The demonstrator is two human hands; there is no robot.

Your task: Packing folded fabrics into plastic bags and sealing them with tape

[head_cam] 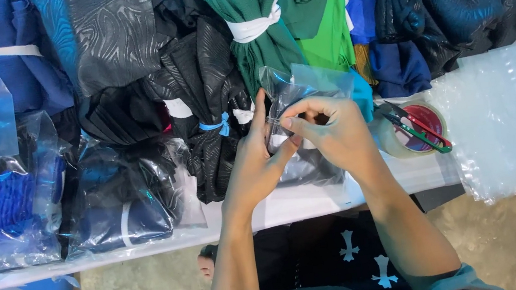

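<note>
Two hands, left hand [254,166] and right hand [330,131], fingers pinched shut on clear garment bag [294,93]; risk: thin film may tear or slip off desk [293,204].

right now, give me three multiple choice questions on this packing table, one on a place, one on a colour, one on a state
1. Where does the tape roll lie?
A. right of the hands
B. left of the hands
C. on the floor

2. What colour is the bundle just above the hands?
A. yellow
B. green
C. white

3. What are the left hand and right hand doing?
A. resting flat on the table
B. both gripping the clear bag
C. holding scissors

Answers:
1. A, the roll sits right of the right hand, with scissors across it.
2. B, green cloth with a white tie.
3. B, fingers of both pinch the bag's edge.
</note>
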